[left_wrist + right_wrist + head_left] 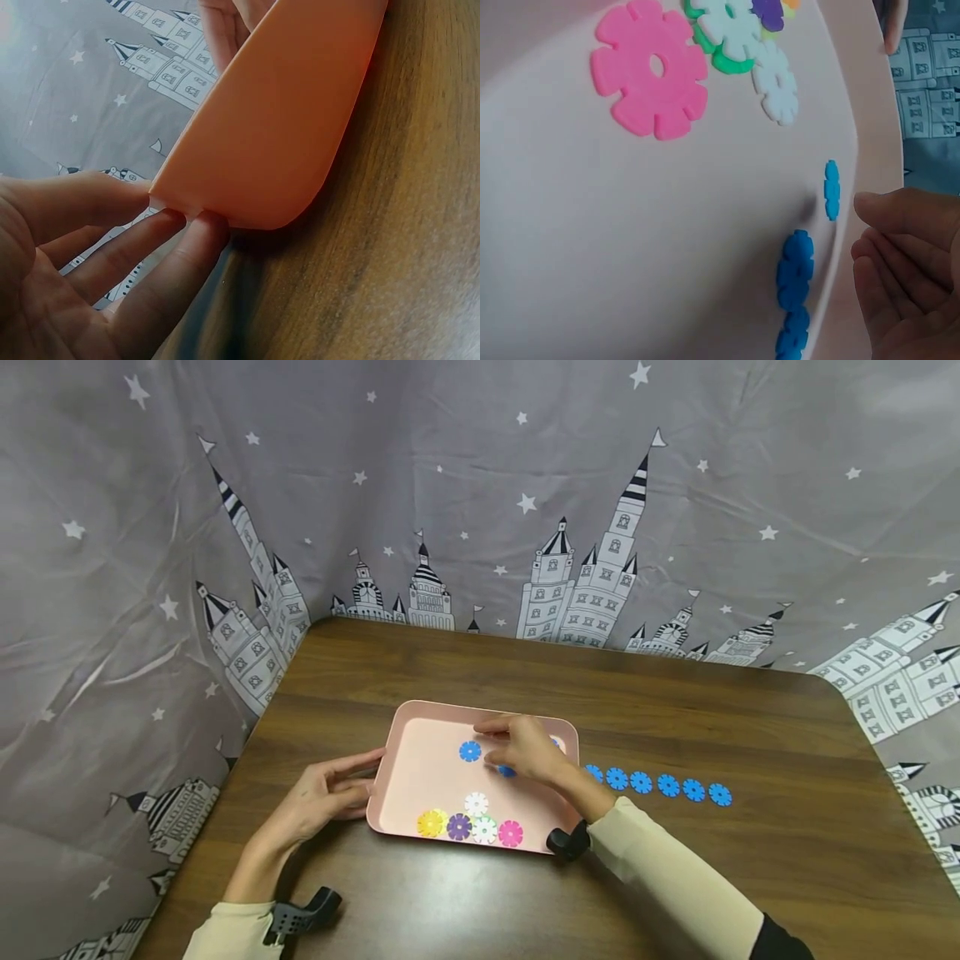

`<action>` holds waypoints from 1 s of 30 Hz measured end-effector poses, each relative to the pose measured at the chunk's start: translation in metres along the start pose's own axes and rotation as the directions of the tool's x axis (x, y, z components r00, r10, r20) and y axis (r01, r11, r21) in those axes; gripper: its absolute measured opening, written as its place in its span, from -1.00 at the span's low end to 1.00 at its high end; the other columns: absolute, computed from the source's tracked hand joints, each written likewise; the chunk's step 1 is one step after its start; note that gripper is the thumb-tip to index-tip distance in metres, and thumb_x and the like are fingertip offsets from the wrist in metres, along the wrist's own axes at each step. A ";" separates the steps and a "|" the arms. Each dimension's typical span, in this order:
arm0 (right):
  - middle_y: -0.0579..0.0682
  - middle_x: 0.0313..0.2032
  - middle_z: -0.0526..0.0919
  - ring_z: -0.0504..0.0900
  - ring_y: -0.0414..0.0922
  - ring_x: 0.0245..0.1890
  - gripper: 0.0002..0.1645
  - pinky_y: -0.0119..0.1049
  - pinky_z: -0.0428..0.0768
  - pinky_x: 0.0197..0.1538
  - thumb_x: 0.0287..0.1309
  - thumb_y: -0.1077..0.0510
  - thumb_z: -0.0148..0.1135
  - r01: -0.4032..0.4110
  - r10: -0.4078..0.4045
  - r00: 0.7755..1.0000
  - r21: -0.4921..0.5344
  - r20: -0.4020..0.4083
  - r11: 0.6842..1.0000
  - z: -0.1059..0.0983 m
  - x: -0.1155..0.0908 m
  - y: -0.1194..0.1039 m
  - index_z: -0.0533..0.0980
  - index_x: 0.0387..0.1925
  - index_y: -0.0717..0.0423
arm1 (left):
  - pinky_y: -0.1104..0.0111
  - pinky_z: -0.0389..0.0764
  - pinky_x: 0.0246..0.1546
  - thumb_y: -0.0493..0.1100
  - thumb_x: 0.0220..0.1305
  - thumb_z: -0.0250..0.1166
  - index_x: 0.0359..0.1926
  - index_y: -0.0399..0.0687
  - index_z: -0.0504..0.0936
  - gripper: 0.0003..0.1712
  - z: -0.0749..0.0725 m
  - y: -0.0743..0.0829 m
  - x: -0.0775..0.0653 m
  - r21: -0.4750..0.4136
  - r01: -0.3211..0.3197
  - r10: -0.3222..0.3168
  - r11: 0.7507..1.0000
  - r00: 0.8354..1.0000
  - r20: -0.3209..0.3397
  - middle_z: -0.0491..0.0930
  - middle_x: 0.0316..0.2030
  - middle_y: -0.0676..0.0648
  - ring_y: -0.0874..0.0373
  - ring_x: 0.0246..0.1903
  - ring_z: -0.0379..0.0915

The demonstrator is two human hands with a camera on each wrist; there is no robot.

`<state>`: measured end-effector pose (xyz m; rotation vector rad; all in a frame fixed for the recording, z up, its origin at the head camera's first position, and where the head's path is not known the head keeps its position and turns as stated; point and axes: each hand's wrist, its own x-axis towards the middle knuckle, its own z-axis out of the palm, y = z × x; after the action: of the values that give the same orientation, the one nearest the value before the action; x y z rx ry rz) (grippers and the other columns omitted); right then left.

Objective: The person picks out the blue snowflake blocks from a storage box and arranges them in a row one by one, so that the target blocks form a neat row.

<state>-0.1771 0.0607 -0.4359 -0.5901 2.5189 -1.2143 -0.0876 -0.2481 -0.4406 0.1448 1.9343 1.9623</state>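
My left hand (pixel 318 793) rests its nearly straight fingertips against the left outer wall of a pink tray (pixel 397 760); the left wrist view shows them at the tray's (pixel 255 142) edge. Inside the tray, my right hand (pixel 528 747) hovers with thumb and fingers apart, among notched blue plastic discs. One blue disc (pixel 470 751) lies just left of its fingertips, another (pixel 507 771) partly under the hand. In the right wrist view a gap shows between the right hand (pixel 911 262) and the nearest blue disc (pixel 832 190), with nothing between its fingers.
Along the tray's near side lie yellow (pixel 431 823), purple (pixel 459 827), white (pixel 476 804) and pink (pixel 511 834) discs, plus a white one overlapping a green one. A row of several blue discs (pixel 667 786) stretches rightward on the wooden table (pixel 787 860). A grey patterned curtain (pixel 465 485) hangs behind.
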 end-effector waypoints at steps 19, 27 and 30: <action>0.03 -0.05 0.70 0.61 -0.11 -0.04 -0.53 -0.28 0.63 0.01 -0.08 0.39 0.48 0.070 -0.067 0.996 -0.062 0.055 0.996 0.012 0.012 -0.002 0.66 -0.03 0.23 | 0.16 0.68 -0.10 -0.43 0.35 0.18 0.40 -0.51 0.16 -0.33 -0.001 -0.003 -0.001 -0.018 0.003 -0.003 1.000 1.000 -0.004 0.43 0.12 -0.55 0.15 -0.05 0.59; 0.04 -0.06 0.71 0.61 -0.09 -0.04 -0.52 -0.29 0.62 0.01 -0.11 0.40 0.50 0.094 -0.089 0.994 -0.095 0.064 0.991 0.015 0.016 -0.003 0.67 -0.04 0.23 | 0.16 0.68 -0.10 -0.45 0.34 0.17 0.39 -0.52 0.16 -0.34 -0.001 -0.002 -0.001 -0.014 -0.003 0.003 1.000 1.000 -0.003 0.45 0.09 -0.55 0.16 -0.05 0.59; 0.02 -0.08 0.71 0.60 -0.12 -0.10 -0.52 -0.38 0.60 -0.05 -0.12 0.42 0.49 0.099 -0.092 0.994 -0.112 0.066 0.989 0.016 0.018 -0.003 0.67 -0.05 0.21 | 0.16 0.67 -0.10 -0.45 0.33 0.17 0.39 -0.52 0.17 -0.34 -0.001 -0.002 -0.001 -0.015 0.000 0.000 1.000 1.000 -0.004 0.42 0.12 -0.56 0.16 -0.05 0.59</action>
<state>-0.1852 0.0396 -0.4451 -0.7722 2.5488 -1.0697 -0.0870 -0.2493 -0.4424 0.1371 1.9212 1.9784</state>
